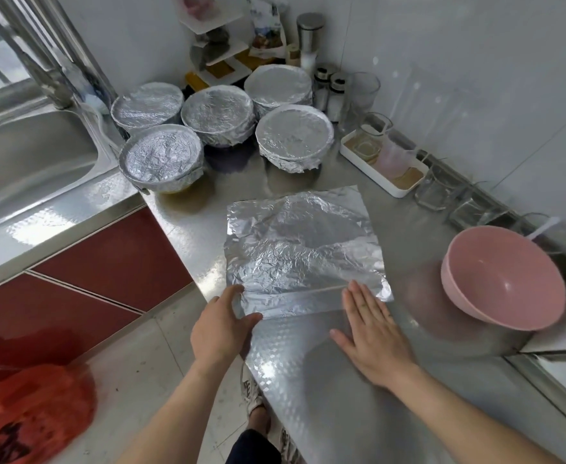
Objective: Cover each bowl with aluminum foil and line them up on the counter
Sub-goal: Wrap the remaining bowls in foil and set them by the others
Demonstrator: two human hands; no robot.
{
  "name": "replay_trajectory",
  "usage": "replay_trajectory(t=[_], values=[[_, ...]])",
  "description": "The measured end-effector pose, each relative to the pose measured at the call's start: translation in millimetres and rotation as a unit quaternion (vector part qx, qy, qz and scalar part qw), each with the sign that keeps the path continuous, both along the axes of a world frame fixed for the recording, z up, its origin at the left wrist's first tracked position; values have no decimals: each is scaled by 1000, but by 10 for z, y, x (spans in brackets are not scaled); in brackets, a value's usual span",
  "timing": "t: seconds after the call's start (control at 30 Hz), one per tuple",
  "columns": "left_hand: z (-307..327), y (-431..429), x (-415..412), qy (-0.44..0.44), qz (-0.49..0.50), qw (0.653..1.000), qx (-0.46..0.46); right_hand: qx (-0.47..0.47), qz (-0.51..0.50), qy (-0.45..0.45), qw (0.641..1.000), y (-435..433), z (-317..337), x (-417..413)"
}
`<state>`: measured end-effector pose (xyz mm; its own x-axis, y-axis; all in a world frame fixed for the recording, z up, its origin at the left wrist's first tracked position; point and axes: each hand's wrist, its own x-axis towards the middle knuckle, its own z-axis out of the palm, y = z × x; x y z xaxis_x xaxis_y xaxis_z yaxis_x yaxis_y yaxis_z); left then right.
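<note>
Reaching forward with both bare forearms. Holding the near-left corner of the foil sheet [305,242] with the left grip [223,326], fingers curled round it. Pressing the right grip [372,333] flat, fingers straight, fingertips on the sheet's near edge.

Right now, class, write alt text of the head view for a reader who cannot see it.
A left hand pinches the corner of a foil sheet on a steel counter; the right hand presses its edge. Five foil-covered bowls stand behind, an uncovered pink bowl at right.
</note>
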<state>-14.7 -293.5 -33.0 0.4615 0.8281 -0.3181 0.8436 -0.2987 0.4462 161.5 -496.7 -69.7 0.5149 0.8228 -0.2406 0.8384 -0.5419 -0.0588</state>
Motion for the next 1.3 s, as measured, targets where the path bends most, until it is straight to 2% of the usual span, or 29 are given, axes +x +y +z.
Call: replay_trajectory(t=[0.17,0.43,0.53,0.6,0.67,0.73,0.8,0.87,0.9,0.97,1.07,1.17,1.3], values=[[-50,51,-33,-21,53,998,-34,10,-29,-11,999,-154,-10,114],[-73,37,-65,-47,53,997,-28,15,-43,-18,999,-163,-31,112],[-92,57,-103,-80,107,990,-47,7,-44,-13,999,-154,-31,120],[-98,76,-132,-91,165,982,-16,10,-46,-6,999,-148,-20,113],[-50,12,-112,-104,210,970,72,10,-47,-13,999,-134,-23,80],[17,-157,122,-127,116,975,141,11,-55,-25,998,-116,-14,70],[-34,-329,418,-119,-58,975,179,7,-57,-43,997,-80,2,46],[-201,-435,645,-65,-188,965,172,23,-76,-59,995,-9,85,64],[-264,-461,701,-30,-213,964,156,43,-87,-62,993,42,135,72],[-405,-490,731,12,-208,968,142,104,-73,-55,990,195,187,103],[-522,-565,698,15,-207,964,169,152,30,-2,988,474,118,102],[-606,-528,736,30,-214,961,174,107,35,35,993,635,-26,144],[-537,-377,676,53,-218,961,161,74,-19,15,997,590,-96,408]])
